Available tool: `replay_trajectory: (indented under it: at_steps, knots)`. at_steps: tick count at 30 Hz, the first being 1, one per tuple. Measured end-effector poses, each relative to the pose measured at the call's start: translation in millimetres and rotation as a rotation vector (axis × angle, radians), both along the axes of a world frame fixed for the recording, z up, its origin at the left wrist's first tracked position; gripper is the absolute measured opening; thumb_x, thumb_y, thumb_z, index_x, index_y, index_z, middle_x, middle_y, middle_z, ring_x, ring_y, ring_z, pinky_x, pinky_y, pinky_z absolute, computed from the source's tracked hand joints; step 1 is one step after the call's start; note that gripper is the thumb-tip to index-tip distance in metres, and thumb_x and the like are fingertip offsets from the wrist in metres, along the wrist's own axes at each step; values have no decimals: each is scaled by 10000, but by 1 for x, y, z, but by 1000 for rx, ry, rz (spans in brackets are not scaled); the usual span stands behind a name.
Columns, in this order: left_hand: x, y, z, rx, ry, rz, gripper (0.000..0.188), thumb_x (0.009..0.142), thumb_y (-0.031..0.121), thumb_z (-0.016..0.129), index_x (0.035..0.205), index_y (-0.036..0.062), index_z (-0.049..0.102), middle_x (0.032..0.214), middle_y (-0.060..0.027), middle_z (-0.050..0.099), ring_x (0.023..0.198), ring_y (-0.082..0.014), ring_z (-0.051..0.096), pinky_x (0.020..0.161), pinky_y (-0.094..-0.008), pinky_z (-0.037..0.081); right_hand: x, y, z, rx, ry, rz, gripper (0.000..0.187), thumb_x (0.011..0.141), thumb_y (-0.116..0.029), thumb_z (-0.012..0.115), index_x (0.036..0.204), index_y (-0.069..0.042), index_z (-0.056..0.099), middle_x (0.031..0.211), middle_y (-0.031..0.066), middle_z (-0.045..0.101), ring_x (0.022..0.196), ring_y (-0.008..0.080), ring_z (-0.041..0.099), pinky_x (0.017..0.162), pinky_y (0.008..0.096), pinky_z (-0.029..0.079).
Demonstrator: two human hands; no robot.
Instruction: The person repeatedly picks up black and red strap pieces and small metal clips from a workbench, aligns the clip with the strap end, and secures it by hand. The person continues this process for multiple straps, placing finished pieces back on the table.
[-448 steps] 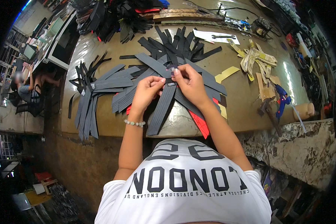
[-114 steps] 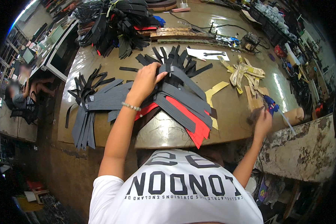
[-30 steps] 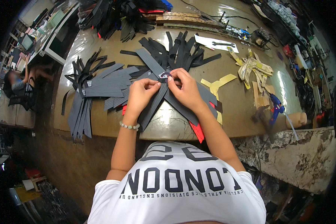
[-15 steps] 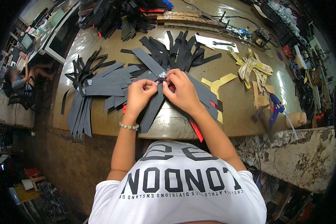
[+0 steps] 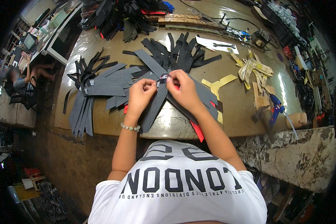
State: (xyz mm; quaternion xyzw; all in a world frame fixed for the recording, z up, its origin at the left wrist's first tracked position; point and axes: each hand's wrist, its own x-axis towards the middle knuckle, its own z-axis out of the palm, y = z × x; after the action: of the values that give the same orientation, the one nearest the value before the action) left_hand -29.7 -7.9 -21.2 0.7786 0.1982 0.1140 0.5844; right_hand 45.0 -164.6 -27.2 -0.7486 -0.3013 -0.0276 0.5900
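Both hands meet over a long dark grey fabric strip (image 5: pixel 155 106) lying on the brown worktable (image 5: pixel 235 112). My left hand (image 5: pixel 141 96) pinches the strip's upper end from the left. My right hand (image 5: pixel 184 91) pinches the same end from the right, where a small pink-and-white tag (image 5: pixel 163 77) sits between the fingertips. More grey strips (image 5: pixel 104 87) fan out to the left, and black strips (image 5: pixel 179 50) lie beyond the hands. A red piece (image 5: pixel 198 130) pokes out under my right forearm.
Yellow cut-out pieces (image 5: pixel 252 67) and a yellow Y-shaped piece (image 5: pixel 217 84) lie to the right. A blue tool (image 5: pixel 275 108) and a cardboard tube (image 5: pixel 296 120) sit near the table's right edge. A heap of black pieces (image 5: pixel 127 15) is at the back. Another person (image 5: pixel 24 80) sits far left.
Both hands stay together on the strip's end; they have shifted slightly up the table, fingers working at the tag. 3.8 s ago my right hand was out at the table's right edge.
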Motion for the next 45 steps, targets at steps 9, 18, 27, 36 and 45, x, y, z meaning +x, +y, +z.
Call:
replay_trajectory:
  at_steps: [9, 18, 27, 36, 45]
  knots:
    - [37, 18, 24, 1166, -331, -386, 316, 830, 130, 675, 1143, 132, 628, 1227, -127, 521, 1051, -272, 563, 968, -380, 417, 10, -3, -10, 421, 361, 32, 232, 1025, -228, 458, 1040, 3, 466, 919, 120, 612, 771, 150, 658, 693, 285, 574]
    - [59, 58, 92, 733, -459, -543, 224, 850, 69, 646, 1074, 60, 652, 947, -82, 651, 872, -228, 613, 852, -339, 474, 18, -27, 3, 783, 354, -187, 231, 1033, -278, 431, 1025, -48, 439, 879, 72, 562, 707, 141, 589, 638, 292, 546]
    - [-89, 188, 67, 953, 57, 565, 204, 905, 205, 597, 1015, 67, 701, 936, -139, 644, 922, -335, 609, 837, -397, 469, 21, -28, -3, 780, 522, -132, 217, 1024, -277, 452, 1016, -60, 451, 870, 63, 556, 700, 122, 561, 594, 273, 518]
    - [32, -10, 0, 822, -144, -88, 414, 843, 354, 678, 1067, 6, 657, 1071, -166, 602, 1017, -327, 557, 883, -422, 450, 19, -19, -11, 323, 420, -117, 242, 997, -234, 519, 980, 7, 521, 869, 92, 600, 691, 106, 599, 610, 250, 540]
    - [28, -36, 7, 623, -187, -141, 322, 799, 252, 740, 964, -19, 685, 857, -160, 614, 825, -301, 606, 749, -378, 480, 17, -20, -16, 189, 247, -192, 204, 972, -175, 552, 917, 21, 536, 764, 67, 609, 639, 99, 607, 580, 254, 540]
